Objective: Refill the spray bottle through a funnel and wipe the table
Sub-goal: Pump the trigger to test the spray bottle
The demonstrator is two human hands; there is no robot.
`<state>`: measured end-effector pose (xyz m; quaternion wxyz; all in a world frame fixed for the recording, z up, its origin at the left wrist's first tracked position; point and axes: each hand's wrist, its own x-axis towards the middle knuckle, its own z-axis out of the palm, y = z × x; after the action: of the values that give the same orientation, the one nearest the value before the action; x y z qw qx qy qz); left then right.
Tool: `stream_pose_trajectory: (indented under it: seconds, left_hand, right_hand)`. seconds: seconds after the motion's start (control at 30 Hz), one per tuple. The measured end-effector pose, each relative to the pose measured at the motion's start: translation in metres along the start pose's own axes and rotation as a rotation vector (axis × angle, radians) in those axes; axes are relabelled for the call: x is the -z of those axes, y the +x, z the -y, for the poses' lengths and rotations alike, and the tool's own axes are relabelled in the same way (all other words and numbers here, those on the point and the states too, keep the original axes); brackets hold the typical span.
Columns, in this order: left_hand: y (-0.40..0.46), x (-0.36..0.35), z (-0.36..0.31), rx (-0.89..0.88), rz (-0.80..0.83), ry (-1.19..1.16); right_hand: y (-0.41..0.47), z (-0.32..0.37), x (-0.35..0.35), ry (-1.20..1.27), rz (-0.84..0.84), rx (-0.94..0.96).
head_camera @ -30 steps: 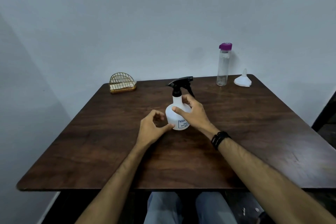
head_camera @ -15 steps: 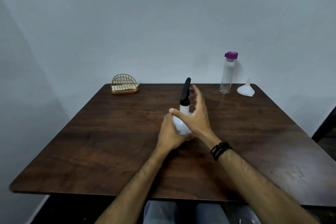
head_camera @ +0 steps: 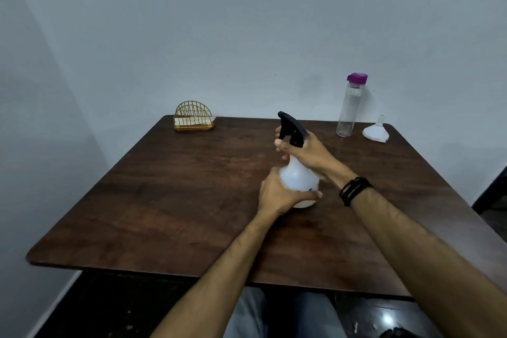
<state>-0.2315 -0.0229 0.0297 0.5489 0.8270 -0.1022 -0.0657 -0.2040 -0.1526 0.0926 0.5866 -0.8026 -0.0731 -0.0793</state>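
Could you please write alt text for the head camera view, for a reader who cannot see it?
A person's left hand grips the white body of a spray bottle on a dark wooden table while the right hand closes around its black trigger head. A purple-capped clear bottle, white funnel and gold wire holder stand at the far edge.

a: count on the dark brown wooden table (head_camera: 170, 200)?

b: one white plastic spray bottle with a black trigger head (head_camera: 299, 177). one tall clear bottle with a purple cap (head_camera: 349, 107). one white plastic funnel (head_camera: 376, 132). one gold wire napkin holder (head_camera: 193, 116).

a: hands?

b: two, a left hand (head_camera: 277, 195) and a right hand (head_camera: 307, 151); one black wristband (head_camera: 354, 190).
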Motion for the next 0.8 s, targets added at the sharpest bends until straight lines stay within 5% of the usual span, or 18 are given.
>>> stream_pose_trajectory:
  seconds: [0.27, 0.8]
  left_hand:
    - [-0.043, -0.041, -0.028, 0.355, 0.188, -0.352]
    - [-0.082, -0.055, -0.043, 0.340, 0.245, -0.390]
  right_hand:
    - [0.002, 0.008, 0.021, -0.242, 0.362, -0.344]
    - [-0.032, 0.001, 0.028, -0.258, 0.388, -0.368]
